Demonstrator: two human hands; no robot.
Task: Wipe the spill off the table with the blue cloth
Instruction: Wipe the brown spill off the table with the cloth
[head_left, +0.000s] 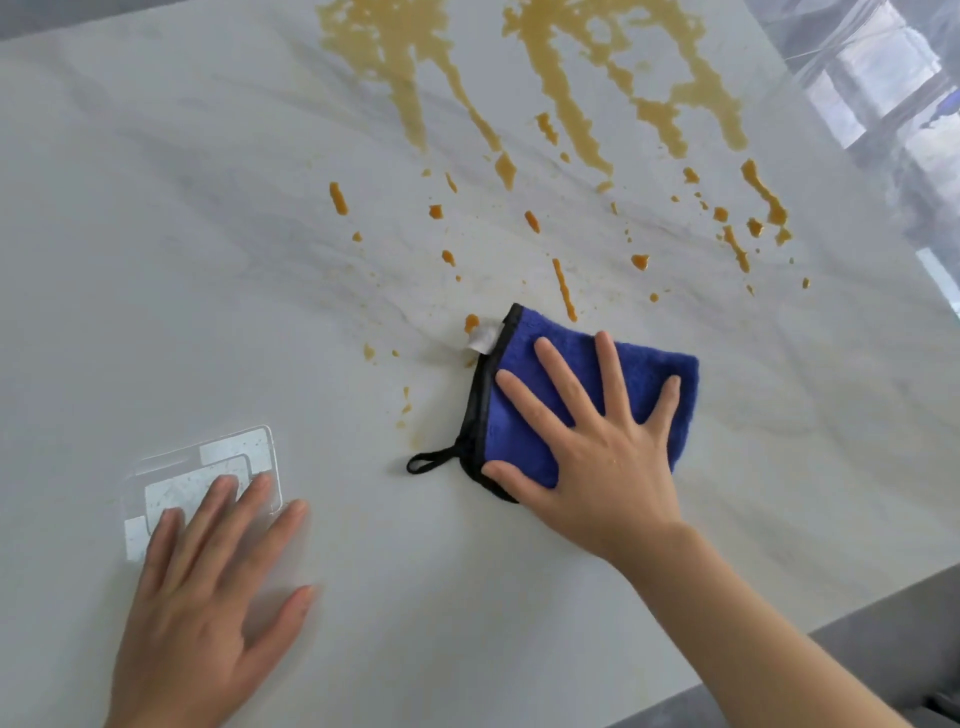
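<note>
Right hand (597, 447), fingers spread, presses the folded blue cloth (639, 384) flat at the near edge of the orange spill (561, 93), which remains largely unwiped across the table (156, 234); left hand (208, 597) rests open, empty.

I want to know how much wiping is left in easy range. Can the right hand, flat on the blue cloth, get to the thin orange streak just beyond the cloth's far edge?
Probably yes. The right hand presses the blue cloth flat, the streak starts right beyond its far edge, and only bare table lies between.
</note>
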